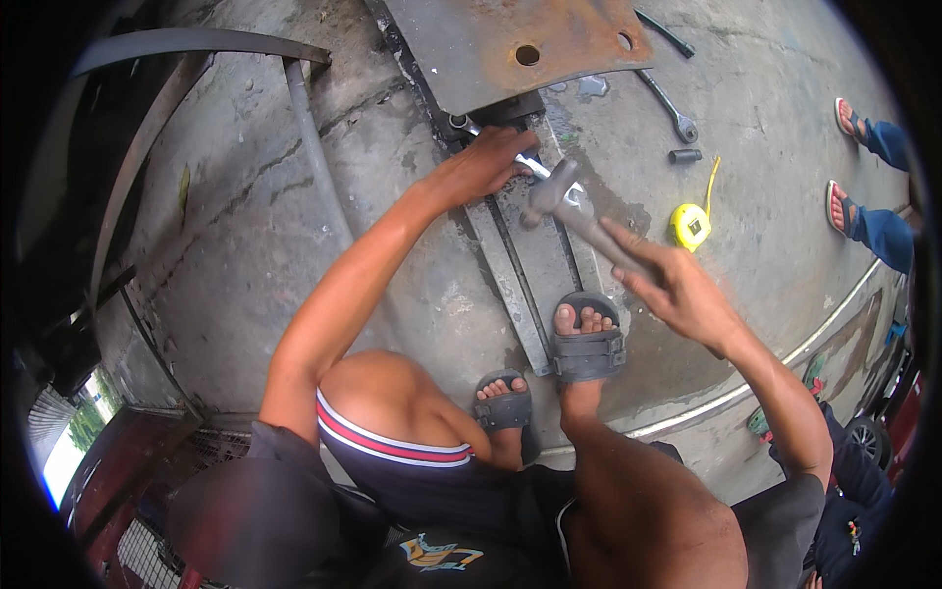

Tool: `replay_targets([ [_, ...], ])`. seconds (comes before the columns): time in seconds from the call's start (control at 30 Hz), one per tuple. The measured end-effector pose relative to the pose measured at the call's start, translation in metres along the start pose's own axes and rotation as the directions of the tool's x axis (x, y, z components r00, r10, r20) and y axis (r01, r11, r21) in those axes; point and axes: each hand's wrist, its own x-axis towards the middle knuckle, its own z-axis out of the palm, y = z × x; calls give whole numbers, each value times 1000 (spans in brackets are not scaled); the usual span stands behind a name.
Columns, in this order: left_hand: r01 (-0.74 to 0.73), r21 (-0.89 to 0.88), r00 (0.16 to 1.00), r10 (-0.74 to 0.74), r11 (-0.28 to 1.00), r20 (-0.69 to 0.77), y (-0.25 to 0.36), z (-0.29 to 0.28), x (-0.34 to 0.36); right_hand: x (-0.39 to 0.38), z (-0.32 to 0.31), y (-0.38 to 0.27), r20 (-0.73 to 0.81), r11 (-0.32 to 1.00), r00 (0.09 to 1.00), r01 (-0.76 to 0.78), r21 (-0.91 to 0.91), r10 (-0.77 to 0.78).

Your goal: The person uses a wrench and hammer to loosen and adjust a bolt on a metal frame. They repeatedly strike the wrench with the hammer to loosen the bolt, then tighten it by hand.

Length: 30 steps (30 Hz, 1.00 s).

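Observation:
My left hand (483, 167) grips a silver wrench (528, 162), whose ring end sits just below a rusty steel plate (520, 25) with holes, over dark metal bars (515, 294) lying on the concrete. My right hand (672, 290) holds the handle of a hammer (551, 196); the hammer is motion-blurred and its head overlaps the wrench's shaft, so I cannot tell whether they touch. My sandalled right foot (587, 348) is beside the lower end of the bars.
A yellow tape measure (691, 226), a socket (684, 155), a ratchet (684, 126) and a short bar (665, 34) lie on the right. Two people's feet (839, 206) are at the far right. A curved metal frame (196, 41) stands on the left.

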Motion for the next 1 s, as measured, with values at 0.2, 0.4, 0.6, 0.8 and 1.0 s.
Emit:
replay_targets([
  [0.2,-48,45,999,48,998,8,9,1,6,-20,23,-7,408,992,908,-59,-112,100],
  [0.4,-101,205,994,105,974,-9,17,2,1,-39,32,17,340,984,929,-171,49,144],
  [0.6,-150,218,988,140,964,63,15,-6,-4,-42,42,5,371,961,896,-276,29,246],
  [0.8,-173,207,985,164,963,60,10,-7,-6,-50,51,9,360,977,914,-210,21,189],
  [1.0,-136,485,985,169,864,-24,19,0,-10,-52,25,56,69,977,977,-204,56,200],
])
